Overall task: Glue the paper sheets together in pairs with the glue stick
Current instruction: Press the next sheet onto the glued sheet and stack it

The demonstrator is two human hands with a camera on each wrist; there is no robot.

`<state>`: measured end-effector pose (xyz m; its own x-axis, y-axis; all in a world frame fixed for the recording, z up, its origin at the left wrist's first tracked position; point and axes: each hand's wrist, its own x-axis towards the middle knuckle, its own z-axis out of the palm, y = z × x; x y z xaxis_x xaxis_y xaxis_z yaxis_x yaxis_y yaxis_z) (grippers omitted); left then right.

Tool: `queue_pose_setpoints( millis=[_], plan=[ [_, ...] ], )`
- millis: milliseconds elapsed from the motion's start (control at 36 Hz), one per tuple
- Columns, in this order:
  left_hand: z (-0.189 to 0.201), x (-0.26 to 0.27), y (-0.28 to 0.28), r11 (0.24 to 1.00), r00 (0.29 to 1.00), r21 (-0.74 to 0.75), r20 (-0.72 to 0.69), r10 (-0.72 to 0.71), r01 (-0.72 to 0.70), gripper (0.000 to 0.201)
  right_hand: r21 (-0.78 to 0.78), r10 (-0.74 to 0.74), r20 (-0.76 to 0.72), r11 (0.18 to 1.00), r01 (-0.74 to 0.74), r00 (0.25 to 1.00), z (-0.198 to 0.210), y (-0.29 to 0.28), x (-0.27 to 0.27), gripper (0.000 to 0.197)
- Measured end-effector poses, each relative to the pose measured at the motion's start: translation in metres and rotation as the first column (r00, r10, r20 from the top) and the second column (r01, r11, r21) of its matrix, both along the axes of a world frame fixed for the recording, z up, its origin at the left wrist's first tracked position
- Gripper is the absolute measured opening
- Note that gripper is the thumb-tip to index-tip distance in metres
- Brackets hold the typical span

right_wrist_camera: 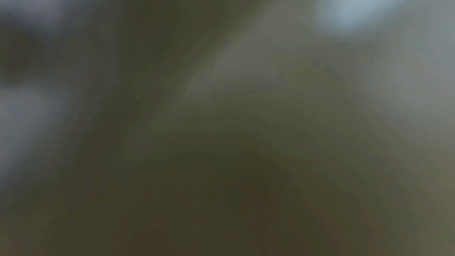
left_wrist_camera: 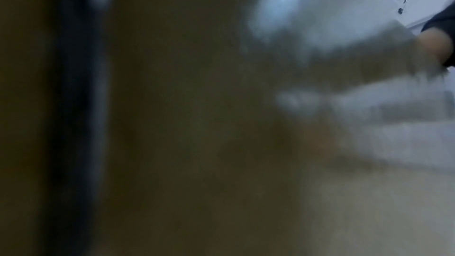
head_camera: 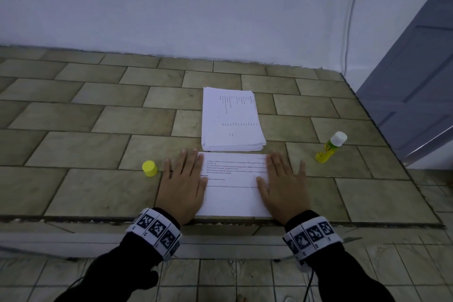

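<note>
Both hands (head_camera: 182,186) flat on printed sheet (head_camera: 232,191), tiled counter (head_camera: 98,149).

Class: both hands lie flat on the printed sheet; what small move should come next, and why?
Probably the right hand lifts off the sheet and reaches for the glue stick standing uncapped to its right; its yellow cap sits apart near the left hand, and no glue shows yet.

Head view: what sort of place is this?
Probably a room in a home: a tiled ledge against a plain white wall, a grey panelled door at right, and a tiled floor below.
</note>
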<state>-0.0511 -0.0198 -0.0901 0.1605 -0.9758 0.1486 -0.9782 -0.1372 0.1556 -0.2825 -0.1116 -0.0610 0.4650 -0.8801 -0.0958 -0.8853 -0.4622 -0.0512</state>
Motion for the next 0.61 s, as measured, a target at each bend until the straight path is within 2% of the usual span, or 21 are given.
queue_pose_setpoints(
  millis=[56,167,222,278,333,417,472,611],
  plan=[
    [0.000,0.000,0.000,1.000,1.000,0.006,0.000,-0.002,0.002,0.060,-0.024,0.032,0.035,0.999,-0.031,0.999,0.002,0.006,0.013,0.071],
    [0.001,0.000,0.000,1.000,1.000,0.016,-0.005,-0.004,0.004,0.061,0.087,0.255,0.132,0.960,-0.267,0.958,0.002,0.023,0.046,0.083],
    [0.000,0.000,0.000,1.000,1.000,0.020,-0.003,-0.007,0.007,0.061,0.116,0.300,0.119,0.943,-0.313,0.946,-0.003,0.028,0.054,0.086],
    [0.000,0.001,0.000,1.000,1.000,0.023,-0.003,-0.007,0.007,0.061,0.100,0.296,0.110,0.947,-0.307,0.949,-0.009,0.025,0.051,0.083],
    [0.001,0.001,0.000,1.000,1.000,0.028,-0.010,-0.004,0.004,0.061,0.056,0.262,0.094,0.962,-0.268,0.960,-0.009,0.018,0.037,0.088],
    [0.002,0.000,0.000,0.999,1.000,0.041,-0.006,-0.002,0.002,0.061,0.059,0.133,0.052,0.989,-0.136,0.990,-0.007,0.003,0.006,0.099],
    [0.001,0.000,-0.001,0.999,1.000,0.048,-0.007,0.000,0.000,0.061,0.060,0.062,0.031,0.996,-0.064,0.998,-0.005,-0.002,-0.009,0.100],
    [-0.001,0.002,-0.001,0.996,1.000,0.084,-0.010,0.007,-0.006,0.069,0.133,0.084,-0.108,0.989,-0.069,0.991,0.011,-0.008,-0.014,0.107]
  ],
)
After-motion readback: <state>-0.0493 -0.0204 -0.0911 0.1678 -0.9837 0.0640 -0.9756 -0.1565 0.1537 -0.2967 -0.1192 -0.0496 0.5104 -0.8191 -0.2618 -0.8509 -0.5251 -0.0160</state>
